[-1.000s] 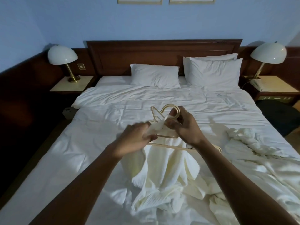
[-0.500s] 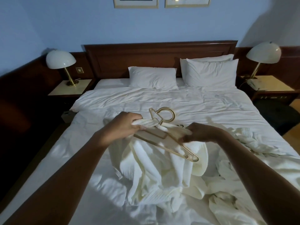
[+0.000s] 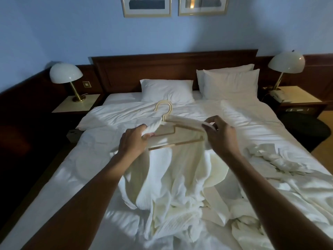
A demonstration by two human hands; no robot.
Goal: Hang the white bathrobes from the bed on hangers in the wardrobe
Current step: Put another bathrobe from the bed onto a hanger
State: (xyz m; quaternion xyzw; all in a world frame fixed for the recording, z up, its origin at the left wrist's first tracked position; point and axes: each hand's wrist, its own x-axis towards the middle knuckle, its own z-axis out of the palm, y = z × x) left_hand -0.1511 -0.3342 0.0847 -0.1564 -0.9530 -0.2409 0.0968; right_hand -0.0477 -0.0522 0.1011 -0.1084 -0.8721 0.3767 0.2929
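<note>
A single head-worn wide-angle camera stands at the foot of the bed (image 3: 63,177), facing the headboard (image 3: 171,69), tilted forward and down.

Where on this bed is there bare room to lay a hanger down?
Bare: the left side of the bed, between the left hand and the mattress edge; also the strip between pillows and hanger. Crowded: the middle under the held bathrobe, and the right side, where a second bathrobe lies crumpled.

Bare-armed: left grip (image 3: 133,141), right grip (image 3: 220,136)
</note>
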